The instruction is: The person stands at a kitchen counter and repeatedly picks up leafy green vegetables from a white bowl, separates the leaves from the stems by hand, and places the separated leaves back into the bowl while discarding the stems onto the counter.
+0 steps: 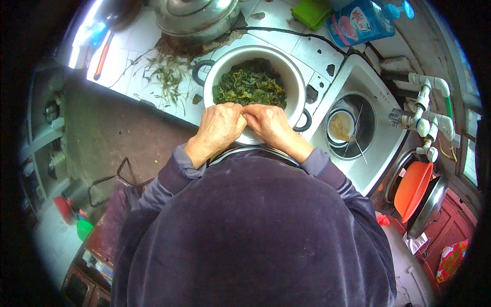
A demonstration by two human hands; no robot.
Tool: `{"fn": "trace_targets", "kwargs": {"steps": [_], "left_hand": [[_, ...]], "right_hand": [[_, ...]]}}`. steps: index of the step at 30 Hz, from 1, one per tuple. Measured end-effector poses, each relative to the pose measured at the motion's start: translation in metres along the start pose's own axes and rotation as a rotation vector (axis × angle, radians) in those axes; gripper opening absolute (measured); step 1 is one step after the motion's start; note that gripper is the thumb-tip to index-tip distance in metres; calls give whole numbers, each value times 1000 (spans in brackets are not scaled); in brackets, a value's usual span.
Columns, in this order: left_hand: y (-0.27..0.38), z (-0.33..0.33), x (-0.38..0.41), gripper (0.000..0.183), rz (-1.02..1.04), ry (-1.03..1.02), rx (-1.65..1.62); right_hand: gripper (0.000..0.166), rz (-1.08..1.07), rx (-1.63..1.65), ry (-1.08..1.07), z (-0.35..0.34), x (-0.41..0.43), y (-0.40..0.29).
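My left hand (221,122) and my right hand (269,123) meet over the near rim of a white two-handled pot (293,73). Their fingers are curled, thumbs and forefingers touching each other. Whether anything is pinched between them is hidden by the knuckles. Inside the pot lies a heap of dark green leaves (249,86), some yellowish. One black handle (199,73) sticks out at the upper left of the pot, another (305,121) at the lower right. Loose stems and thin leaves (168,78) are scattered on the tiles left of the pot.
A lidded metal pot (195,19) stands behind on the cracked tiled counter (314,50). On the right, a sink (378,76) holds a metal basin (368,111) with a bowl (340,126) and chopsticks (360,149). White pipes (425,99) rise beside it. A blue detergent bottle (360,21) lies behind.
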State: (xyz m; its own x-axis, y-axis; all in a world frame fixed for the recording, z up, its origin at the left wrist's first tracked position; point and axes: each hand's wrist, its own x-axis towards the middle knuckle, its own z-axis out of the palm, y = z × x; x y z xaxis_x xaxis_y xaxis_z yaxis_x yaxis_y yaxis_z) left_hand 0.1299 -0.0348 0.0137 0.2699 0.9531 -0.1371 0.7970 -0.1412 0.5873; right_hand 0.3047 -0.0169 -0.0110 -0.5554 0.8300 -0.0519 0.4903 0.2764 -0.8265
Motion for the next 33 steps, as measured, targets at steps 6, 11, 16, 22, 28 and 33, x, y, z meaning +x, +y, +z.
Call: {"fn": "trace_targets", "kwargs": {"steps": [6,11,16,22,28,33], "left_hand": [[-5,-10,4,13,-54,36,-238],[2,-12,4,12,-83,220,-358],[-4,-30,1,11,-334,274,-514],[-19,-46,10,12,-126,138,-360],[1,-27,9,15,131,170,-97],[0,-24,6,7,141,192,-39]], "right_hand": [[12,-76,-162,59,0,3,-13],[11,-92,-133,93,-3,11,-18],[12,111,-180,75,0,7,4],[21,95,141,60,-11,15,-4],[23,171,42,-51,-18,16,-12],[24,212,162,-71,-16,18,-10]]}}
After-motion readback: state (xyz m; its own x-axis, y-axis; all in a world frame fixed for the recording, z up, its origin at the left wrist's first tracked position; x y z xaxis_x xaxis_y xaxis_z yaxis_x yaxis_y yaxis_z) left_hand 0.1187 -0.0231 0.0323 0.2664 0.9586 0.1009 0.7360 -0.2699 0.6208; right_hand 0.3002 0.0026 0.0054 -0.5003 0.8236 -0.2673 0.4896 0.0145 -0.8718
